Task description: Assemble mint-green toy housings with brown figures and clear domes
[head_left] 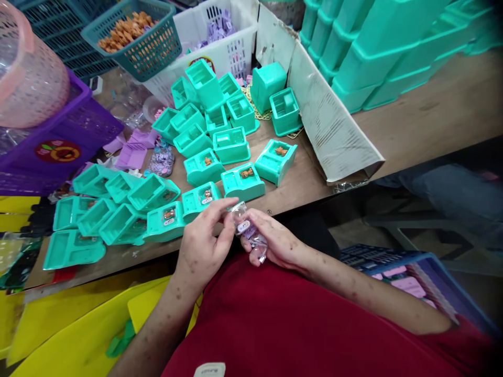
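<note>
— What is in the middle?

— A little clear case (244, 225) with a sticker, held just over the table (298, 183) edge. The left hand (204, 242) pinches its top. The right hand (271, 242) is closed around more clear cases below.

— How to do it well?

— I think hold it softly, sticker up, and keep it steady.

— What is nearby?

— Green boxes (240, 182), some with a tiny brown toy inside.

Landmark: cardboard divider (330, 125) on table (432, 115).
Left: trays (231, 146), white basket (220, 42).
Right: stacked bins (373, 47).
</note>
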A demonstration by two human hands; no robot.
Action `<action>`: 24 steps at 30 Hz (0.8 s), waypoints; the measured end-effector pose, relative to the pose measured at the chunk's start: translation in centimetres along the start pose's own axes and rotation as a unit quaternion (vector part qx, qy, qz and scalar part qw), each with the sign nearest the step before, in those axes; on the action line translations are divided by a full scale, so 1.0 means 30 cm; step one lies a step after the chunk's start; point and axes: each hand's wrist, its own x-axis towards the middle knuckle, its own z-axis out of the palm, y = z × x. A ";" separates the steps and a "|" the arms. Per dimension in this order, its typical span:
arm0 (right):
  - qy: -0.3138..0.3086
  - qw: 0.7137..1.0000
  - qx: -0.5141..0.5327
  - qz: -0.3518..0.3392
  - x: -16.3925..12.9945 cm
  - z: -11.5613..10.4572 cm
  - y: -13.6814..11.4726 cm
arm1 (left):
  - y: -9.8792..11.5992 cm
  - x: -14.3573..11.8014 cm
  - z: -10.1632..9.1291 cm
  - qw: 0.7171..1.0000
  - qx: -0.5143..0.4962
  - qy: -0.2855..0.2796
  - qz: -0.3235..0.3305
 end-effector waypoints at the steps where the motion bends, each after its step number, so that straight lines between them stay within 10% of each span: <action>1: 0.008 1.000 -0.005 -0.007 0.002 -0.002 0.000 | 0.001 0.006 0.005 1.000 0.012 -0.003 0.018; 11: 0.030 0.999 0.000 -0.023 0.006 -0.055 -0.032 | -0.020 0.145 -0.030 0.987 0.092 -0.067 0.112; 18: 0.041 0.999 -0.001 -0.016 -0.006 -0.116 -0.049 | -0.186 0.395 0.029 0.974 0.129 -0.079 0.171; 24: 0.041 0.999 0.005 -0.026 -0.011 -0.144 -0.069 | -0.237 0.431 0.064 0.972 0.117 -0.111 0.174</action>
